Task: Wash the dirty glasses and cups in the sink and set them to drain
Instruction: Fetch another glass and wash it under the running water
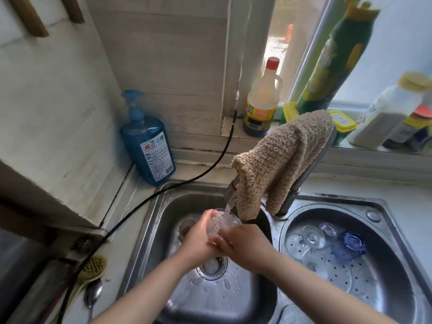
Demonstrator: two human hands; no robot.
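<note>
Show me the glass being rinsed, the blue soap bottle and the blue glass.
glass being rinsed (219,224): head view, clear wall.
blue soap bottle (146,146): head view, body.
blue glass (354,239): head view, upturned base.

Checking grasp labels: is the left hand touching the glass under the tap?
Touching. The head view shows the left hand wrapped against the side of the glass, with no gap between them.

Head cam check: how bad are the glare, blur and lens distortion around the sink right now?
Head view: daylight from the window blows out the panes; bottles on the sill at the right edge are smeared; wide-angle bending curves the walls and sink rim; the glass under the running tap, in left hand and right hand, stays sharp enough.
</note>
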